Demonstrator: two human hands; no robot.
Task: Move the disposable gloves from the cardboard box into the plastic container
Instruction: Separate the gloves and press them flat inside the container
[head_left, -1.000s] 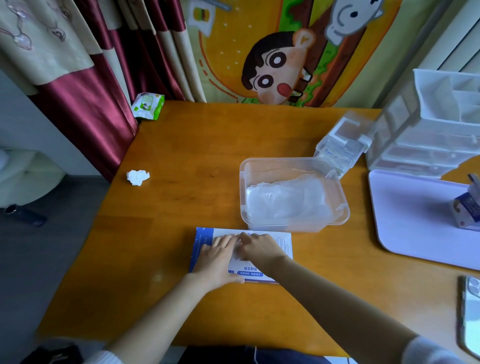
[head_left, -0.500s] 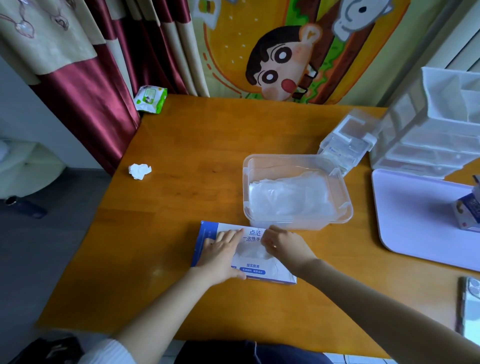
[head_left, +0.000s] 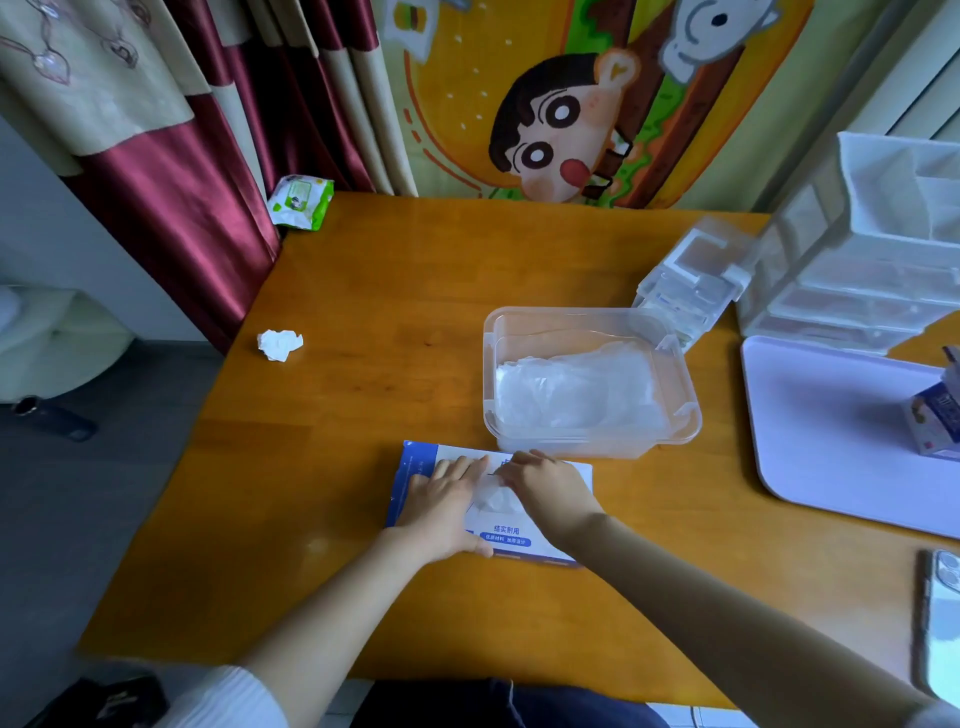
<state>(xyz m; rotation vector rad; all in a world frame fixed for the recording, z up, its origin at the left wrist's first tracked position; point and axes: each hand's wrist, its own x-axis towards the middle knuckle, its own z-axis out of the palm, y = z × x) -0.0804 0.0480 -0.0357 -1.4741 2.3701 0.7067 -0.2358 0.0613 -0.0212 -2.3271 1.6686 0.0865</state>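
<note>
At the cardboard box (head_left: 511, 538): my left hand (head_left: 441, 512) lies flat on its top, fingers straight, pressing; my right hand (head_left: 550, 493) curls its fingers at the opening over a tuft of disposable gloves (head_left: 493, 498), and I cannot tell whether they pinch it.
Just beyond the box: plastic container (head_left: 488, 364), lidless, a glove pile (head_left: 576, 395) already inside.
Risk, clump: thin film clings, so one pull may drag out several gloves and spill them onto the table (head_left: 363, 364).
Risk, box: light cardboard could lift if my left hand eases.
Risk, rim: limp gloves may catch the container's near wall and hang out.
Surface: smooth orange wood; crumpled tissue (head_left: 279, 344) left of the box, phone (head_left: 943, 623) right of it.
Room: maroon curtain (head_left: 171, 208) and cartoon hanging (head_left: 550, 114) beyond the box.
</note>
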